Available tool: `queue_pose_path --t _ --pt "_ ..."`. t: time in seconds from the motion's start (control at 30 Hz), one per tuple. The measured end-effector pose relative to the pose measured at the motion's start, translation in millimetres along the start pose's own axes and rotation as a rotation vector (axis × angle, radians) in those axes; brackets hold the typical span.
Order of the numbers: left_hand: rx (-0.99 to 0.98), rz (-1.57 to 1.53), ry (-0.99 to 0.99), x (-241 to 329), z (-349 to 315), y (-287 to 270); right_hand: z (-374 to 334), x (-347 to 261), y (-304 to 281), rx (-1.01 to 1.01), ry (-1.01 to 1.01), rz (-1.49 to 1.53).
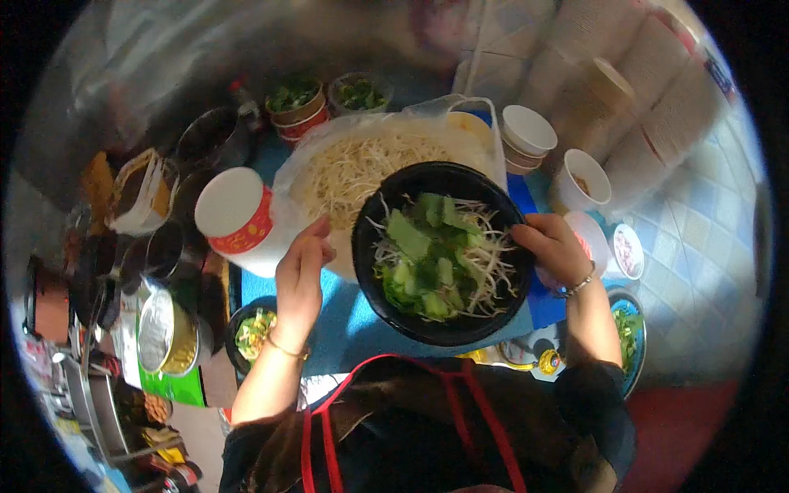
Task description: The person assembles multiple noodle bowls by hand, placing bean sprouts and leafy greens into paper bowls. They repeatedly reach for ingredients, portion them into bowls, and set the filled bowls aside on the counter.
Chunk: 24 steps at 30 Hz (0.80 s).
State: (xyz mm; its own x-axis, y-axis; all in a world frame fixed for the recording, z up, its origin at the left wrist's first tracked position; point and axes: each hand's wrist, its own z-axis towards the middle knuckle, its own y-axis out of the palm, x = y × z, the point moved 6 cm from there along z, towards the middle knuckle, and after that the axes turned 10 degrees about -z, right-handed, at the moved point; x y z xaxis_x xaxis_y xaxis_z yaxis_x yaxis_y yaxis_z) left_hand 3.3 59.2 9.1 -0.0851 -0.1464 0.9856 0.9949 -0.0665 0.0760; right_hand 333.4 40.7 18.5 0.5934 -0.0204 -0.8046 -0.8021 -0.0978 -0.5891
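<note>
My right hand grips the right rim of a black bowl. The bowl is held tilted toward me above the blue table. Inside it lie green leaves and white bean sprouts. My left hand is raised to the left of the bowl, apart from it, fingers stretched and holding nothing visible. Just beyond my hands sits a large heap of bean sprouts in a clear plastic bag, partly hidden by the bowl. Red-and-white paper bowls are stacked beside my left hand.
Containers of green leaves stand at the back. White bowls and a white tub are on the right. A small black bowl of chopped food sits near my left forearm. Pots and a metal can crowd the left.
</note>
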Motion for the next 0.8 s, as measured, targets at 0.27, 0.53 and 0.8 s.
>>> queue_pose_path --t 0.27,0.53,0.8 --pt "-0.421 1.143 0.457 -31 2 99 -63 43 -120 0.471 0.339 -0.028" --pt "-0.627 1.027 0.541 -41 -4 93 60 117 -142 0.490 0.225 0.228" --pt "-0.639 0.914 0.424 -24 -16 99 292 158 -61 0.410 0.171 0.670"
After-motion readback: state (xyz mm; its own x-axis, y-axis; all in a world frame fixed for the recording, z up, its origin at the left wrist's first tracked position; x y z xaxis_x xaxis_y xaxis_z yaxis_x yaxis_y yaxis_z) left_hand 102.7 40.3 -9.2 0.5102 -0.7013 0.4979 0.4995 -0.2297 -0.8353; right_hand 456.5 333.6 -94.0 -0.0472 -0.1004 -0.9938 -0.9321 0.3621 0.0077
